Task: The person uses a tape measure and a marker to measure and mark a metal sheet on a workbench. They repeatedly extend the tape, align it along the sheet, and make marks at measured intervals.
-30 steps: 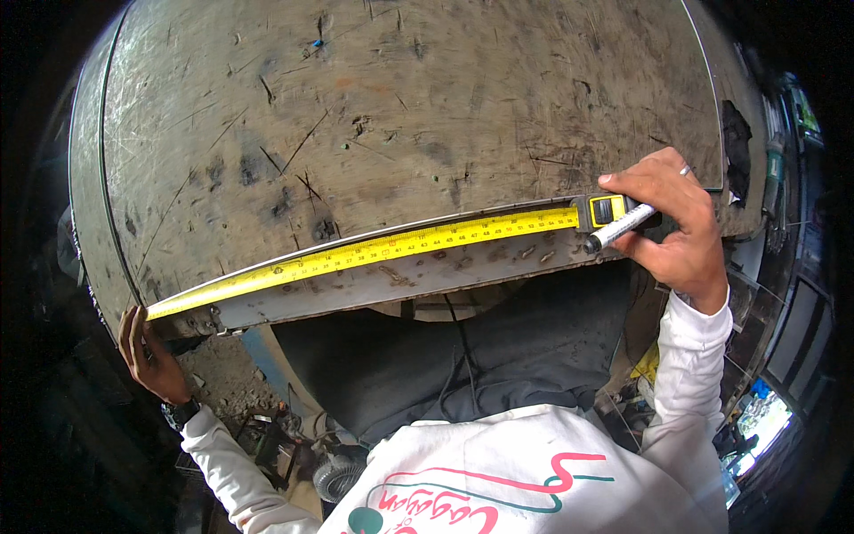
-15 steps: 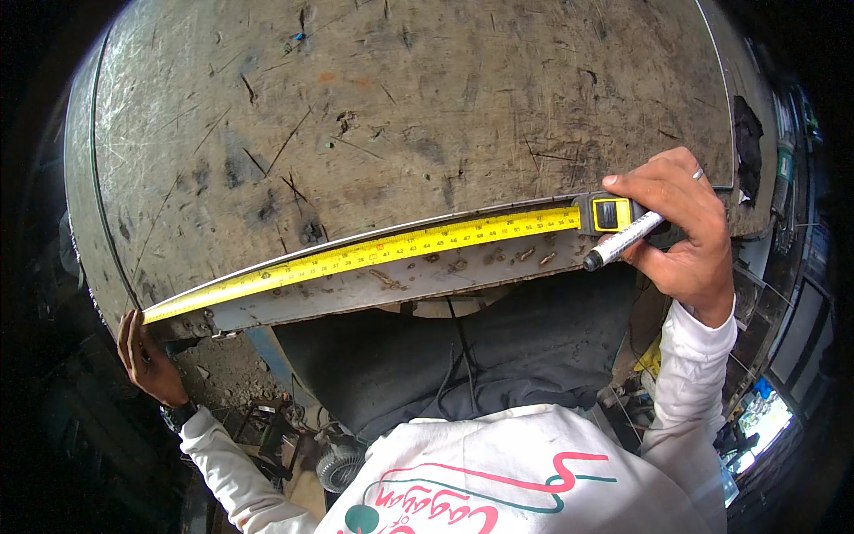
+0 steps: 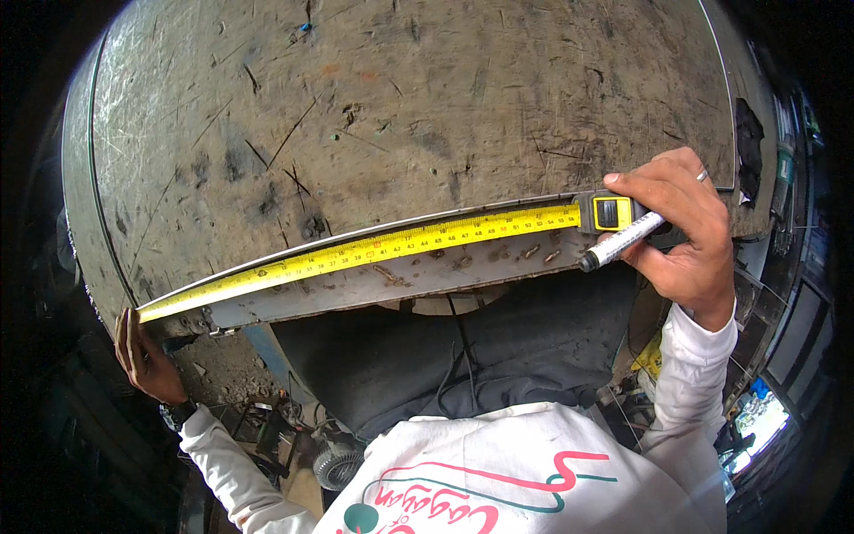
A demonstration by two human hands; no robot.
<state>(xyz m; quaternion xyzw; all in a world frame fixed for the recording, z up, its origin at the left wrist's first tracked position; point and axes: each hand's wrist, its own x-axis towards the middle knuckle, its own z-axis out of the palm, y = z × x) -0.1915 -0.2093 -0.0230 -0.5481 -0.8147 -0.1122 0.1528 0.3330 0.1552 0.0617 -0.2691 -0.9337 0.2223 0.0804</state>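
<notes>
A yellow tape measure (image 3: pixel 374 249) stretches left to right along the near edge of a scratched metal sheet (image 3: pixel 400 116). The left hand (image 3: pixel 142 356) pins its far end at the sheet's corner, fingers curled over. The right hand (image 3: pixel 685 231) grips the tape's case and a marker (image 3: pixel 623 240) (tip pointing left, just below the tape).
</notes>
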